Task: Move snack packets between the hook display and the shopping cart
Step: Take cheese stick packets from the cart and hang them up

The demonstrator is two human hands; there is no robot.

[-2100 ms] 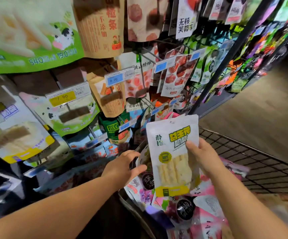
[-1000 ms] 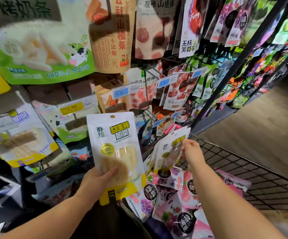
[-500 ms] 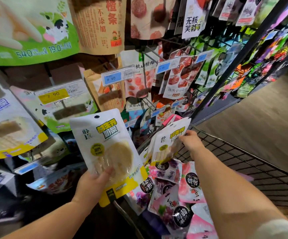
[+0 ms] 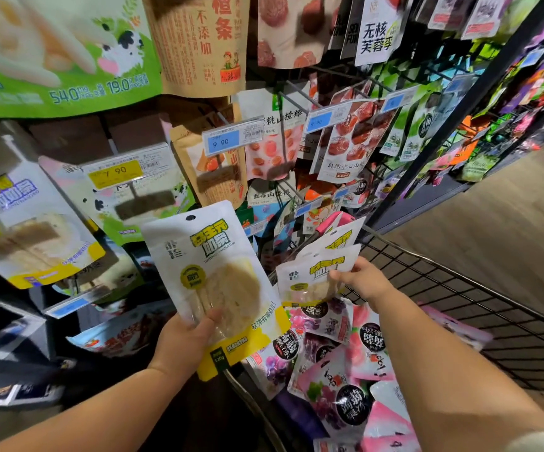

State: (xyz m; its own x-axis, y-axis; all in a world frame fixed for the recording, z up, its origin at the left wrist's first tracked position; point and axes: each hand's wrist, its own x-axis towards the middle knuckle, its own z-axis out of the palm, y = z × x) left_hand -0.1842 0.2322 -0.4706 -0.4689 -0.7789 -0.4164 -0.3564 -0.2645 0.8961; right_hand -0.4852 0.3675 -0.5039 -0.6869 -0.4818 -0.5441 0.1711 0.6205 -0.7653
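Observation:
My left hand (image 4: 184, 345) grips the lower edge of a white-and-yellow snack packet (image 4: 211, 275), held upright in front of the hook display (image 4: 290, 89). My right hand (image 4: 363, 280) pinches a second packet of the same kind (image 4: 313, 278) at the near corner of the shopping cart (image 4: 459, 288). A third matching packet (image 4: 339, 238) stands just behind it. Pink and purple jelly packets (image 4: 339, 370) lie heaped in the cart below both hands.
Matching white-and-yellow packets (image 4: 26, 230) hang at the left of the display, beside a yellow 7.90 price tag (image 4: 117, 172) and a blue 9.90 tag (image 4: 221, 143). A dark upright post (image 4: 453, 119) divides the rack. Wooden floor (image 4: 492, 223) lies to the right.
My left hand took the first packet from my right hand and carried it left toward the display. My right hand went down to the cart and took hold of another packet.

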